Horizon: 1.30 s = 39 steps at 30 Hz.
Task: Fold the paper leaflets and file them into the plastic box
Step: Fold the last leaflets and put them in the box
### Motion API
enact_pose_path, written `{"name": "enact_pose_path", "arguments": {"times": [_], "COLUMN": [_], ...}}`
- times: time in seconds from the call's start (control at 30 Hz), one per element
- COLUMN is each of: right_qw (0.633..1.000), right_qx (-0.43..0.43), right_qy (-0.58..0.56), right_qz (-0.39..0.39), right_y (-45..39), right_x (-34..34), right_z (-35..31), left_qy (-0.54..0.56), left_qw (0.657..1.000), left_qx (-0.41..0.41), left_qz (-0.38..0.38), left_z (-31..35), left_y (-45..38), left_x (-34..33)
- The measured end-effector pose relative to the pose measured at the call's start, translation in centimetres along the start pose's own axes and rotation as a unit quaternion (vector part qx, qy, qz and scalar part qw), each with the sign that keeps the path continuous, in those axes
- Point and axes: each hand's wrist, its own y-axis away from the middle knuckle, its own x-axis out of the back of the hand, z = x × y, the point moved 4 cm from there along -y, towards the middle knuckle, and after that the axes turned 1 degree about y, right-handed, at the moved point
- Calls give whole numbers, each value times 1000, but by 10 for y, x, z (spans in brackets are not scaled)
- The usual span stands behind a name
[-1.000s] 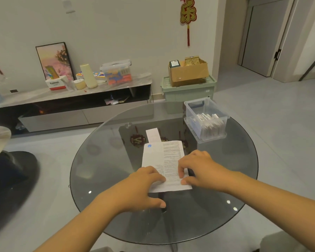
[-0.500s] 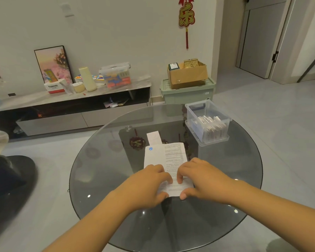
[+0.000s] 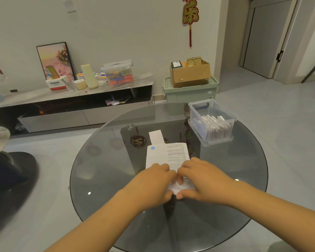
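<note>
A white printed leaflet [image 3: 168, 154] lies flat on the round glass table [image 3: 105, 171], its far half showing text and a small blue mark. My left hand [image 3: 150, 184] and my right hand [image 3: 204, 179] sit side by side on its near end, thumbs under the near edge and fingers over it, pinching the paper. A smaller folded white slip [image 3: 155, 136] lies just beyond the leaflet. The clear plastic box [image 3: 212, 122] stands at the table's far right, holding several folded leaflets standing on edge.
Beyond the table runs a low TV cabinet [image 3: 71, 99] with a framed picture, boxes and a lidded container. A green storage bin [image 3: 190, 91] carrying a cardboard box stands by the wall. A dark stool base [image 3: 13, 171] is on the left floor.
Both hands have drawn together at the leaflet's near end, and their thumbs now curl under its edge. The view has shifted slightly downward.
</note>
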Motion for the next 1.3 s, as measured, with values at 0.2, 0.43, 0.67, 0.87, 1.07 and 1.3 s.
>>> {"name": "enact_pose_path", "arguments": {"times": [0.2, 0.43, 0.67, 0.87, 1.07, 1.3], "right_qw": [1000, 1000, 987, 959, 945, 966], "right_qx": [1, -21, -48, -111, -153, -140], "right_qy": [23, -18, -156, -261, -281, -216], "right_qz": [19, -8, 11, 27, 71, 18], "right_y": [2, 1, 1, -4, -14, -19], "right_x": [9, 16, 28, 16, 10, -3], "right_z": [-2, 6, 11, 20, 27, 27], "left_qy": [7, 59, 250, 290, 207, 47], "left_qw": [999, 998, 965, 948, 966, 977], "left_qx": [6, 7, 68, 120, 127, 105], "left_qz": [47, 7, 38, 48, 91, 179], "left_z": [-2, -12, -26, -38, -40, -47], "left_y": [-3, 6, 8, 7, -1, -4], "left_x": [1, 1, 8, 13, 13, 13]}}
